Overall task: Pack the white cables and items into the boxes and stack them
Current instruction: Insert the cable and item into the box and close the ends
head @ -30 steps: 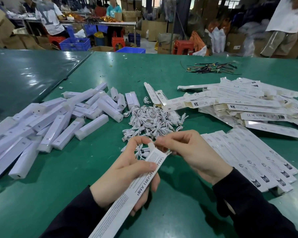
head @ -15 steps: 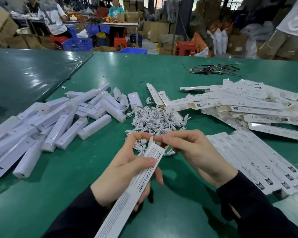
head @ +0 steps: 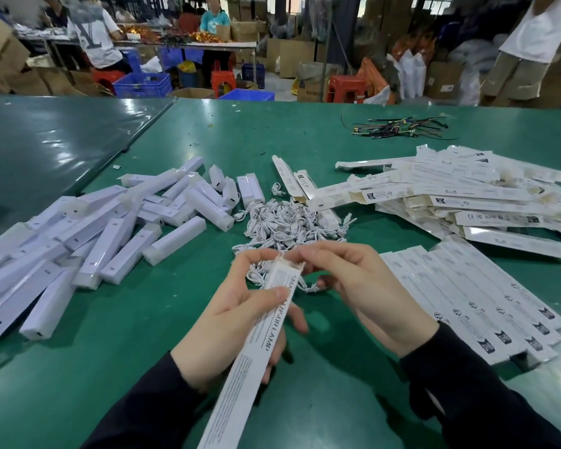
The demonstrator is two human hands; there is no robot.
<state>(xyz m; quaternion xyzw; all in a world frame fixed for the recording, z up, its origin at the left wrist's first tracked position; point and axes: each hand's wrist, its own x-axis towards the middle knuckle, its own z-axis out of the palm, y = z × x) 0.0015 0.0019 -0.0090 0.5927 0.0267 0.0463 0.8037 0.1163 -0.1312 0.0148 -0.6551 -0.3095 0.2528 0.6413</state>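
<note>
My left hand grips a long narrow white box printed with black text, held slanting up and away from me. My right hand pinches the flap at the box's far end. Behind my hands lies a heap of coiled white cables. To the left is a pile of white lamp bars in clear sleeves. Flat unfolded white boxes are strewn at the right, and a neat row of closed boxes lies at the near right.
The green table meets a second, darker table at the left. A bundle of dark wires lies at the far right. Beyond the far edge are people, red stools, blue crates and cardboard cartons.
The box's end flap has been folded inward between my fingertips, and both hands have shifted slightly. The view has tilted a little.
</note>
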